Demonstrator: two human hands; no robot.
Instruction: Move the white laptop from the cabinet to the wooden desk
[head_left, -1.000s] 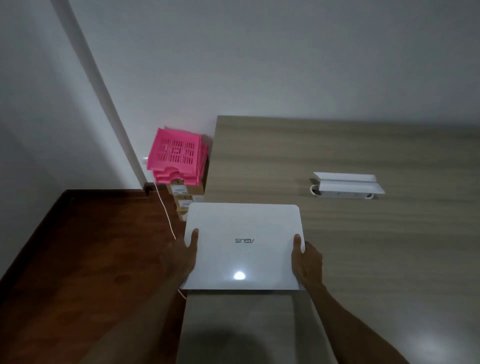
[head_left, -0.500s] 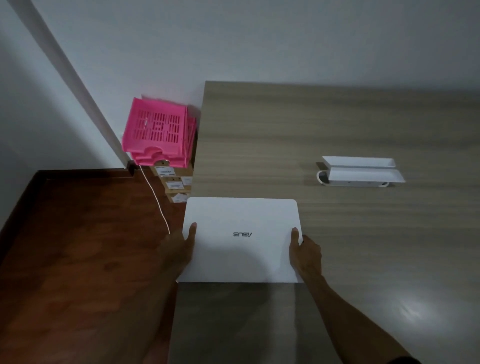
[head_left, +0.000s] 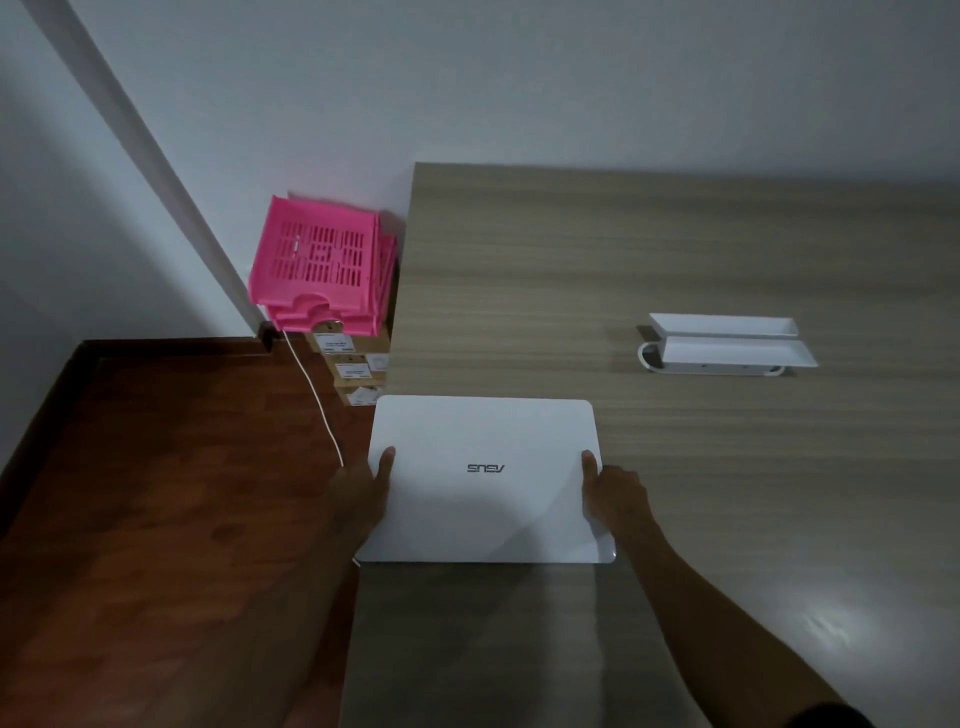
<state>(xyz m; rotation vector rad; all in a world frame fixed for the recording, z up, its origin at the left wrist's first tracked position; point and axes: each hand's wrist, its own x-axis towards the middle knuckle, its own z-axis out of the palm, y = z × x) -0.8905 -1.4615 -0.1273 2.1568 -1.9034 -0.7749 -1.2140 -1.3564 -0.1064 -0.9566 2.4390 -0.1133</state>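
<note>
The white laptop (head_left: 485, 480), lid closed with a grey logo, is held level over the near left part of the light wooden desk (head_left: 675, 260). Its left edge sticks out slightly past the desk's left edge. My left hand (head_left: 361, 499) grips the laptop's left side with the thumb on top. My right hand (head_left: 615, 501) grips the right side the same way. I cannot tell whether the laptop's underside touches the desk. No cabinet is in view.
A white two-tier tray (head_left: 727, 345) stands on the desk at the right. Left of the desk, pink plastic baskets (head_left: 319, 270) sit on stacked cardboard boxes (head_left: 358, 369), with a white cable (head_left: 317, 400) trailing over the red-brown floor (head_left: 156, 493). White walls behind.
The laptop and both hands have stayed over the desk's near left corner, shifting slightly further over the desk. The camera view has tilted, and the glare spot on the lid is gone.
</note>
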